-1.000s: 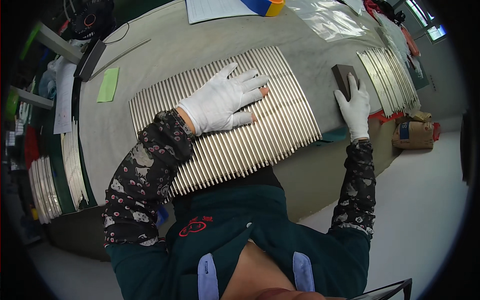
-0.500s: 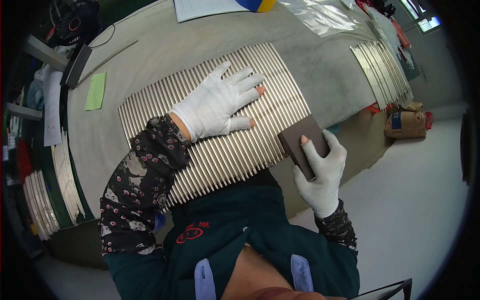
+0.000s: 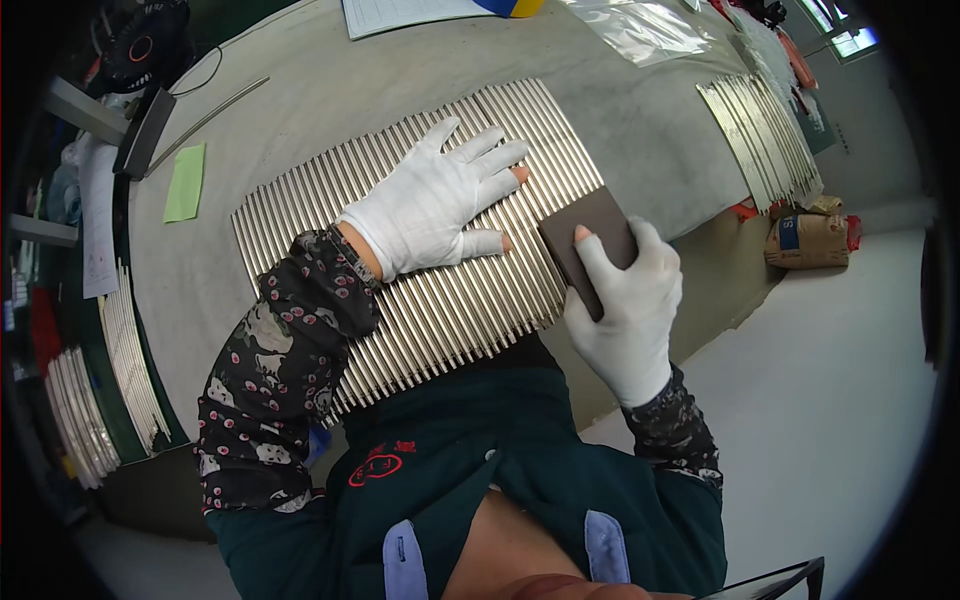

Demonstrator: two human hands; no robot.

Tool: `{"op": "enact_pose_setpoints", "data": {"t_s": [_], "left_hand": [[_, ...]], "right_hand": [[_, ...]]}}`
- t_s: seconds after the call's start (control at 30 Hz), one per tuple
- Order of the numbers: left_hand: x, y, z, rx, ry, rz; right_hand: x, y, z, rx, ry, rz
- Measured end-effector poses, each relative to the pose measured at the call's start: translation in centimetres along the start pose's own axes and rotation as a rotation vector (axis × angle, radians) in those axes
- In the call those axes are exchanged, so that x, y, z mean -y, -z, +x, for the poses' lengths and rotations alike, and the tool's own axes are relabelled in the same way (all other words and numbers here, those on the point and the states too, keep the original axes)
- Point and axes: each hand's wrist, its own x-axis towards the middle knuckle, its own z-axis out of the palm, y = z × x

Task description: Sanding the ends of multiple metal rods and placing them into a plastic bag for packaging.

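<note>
Many shiny metal rods (image 3: 440,315) lie side by side as a flat sheet in front of me, their near ends reaching the table's front edge. My left hand (image 3: 435,205), in a white glove with some fingertips bare, rests flat on top of them with its fingers spread. A dark grey-brown rectangular block (image 3: 590,235), like a sanding block, is gripped by my right hand (image 3: 630,300), gloved the same way. The block lies over the right edge of the rods; its underside is hidden.
On the grey tabletop (image 3: 300,100) are a green paper slip (image 3: 185,183), a single thin rod (image 3: 210,122), clear plastic film (image 3: 640,30) and a paper sheet (image 3: 410,15). Other rod bundles lie at the right (image 3: 760,140) and left (image 3: 125,360). A brown sack (image 3: 808,242) stands beyond the right end.
My right hand has moved the block up and to the left, farther over the right edge of the rods. The left hand stays spread in the same place.
</note>
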Motion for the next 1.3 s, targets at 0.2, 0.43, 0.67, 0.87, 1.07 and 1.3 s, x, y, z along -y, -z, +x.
{"op": "enact_pose_setpoints", "data": {"t_s": [0.2,0.43,0.67,0.87,1.07,1.3], "left_hand": [[-0.2,-0.3,0.1,0.021,-0.009,0.028],[0.0,-0.1,0.2,0.014,-0.004,0.017],[0.4,-0.3,0.4,0.041,-0.027,0.057],[0.6,-0.7,1.3,0.032,-0.03,0.062],[0.4,-1.0,2.6,0.024,-0.018,0.035],[0.2,-1.2,3.3,-0.003,-0.03,0.068]], "right_hand": [[-1.0,1.2,-3.0,0.045,0.01,-0.001],[-1.1,0.8,-1.0,0.057,-0.049,0.148],[-3.6,3.0,-5.1,-0.076,-0.2,0.15],[-4.7,2.2,-5.7,-0.094,-0.217,0.112],[-5.3,1.5,-5.9,-0.109,-0.253,0.096],[-5.0,1.3,-6.0,-0.105,-0.237,0.143]]}}
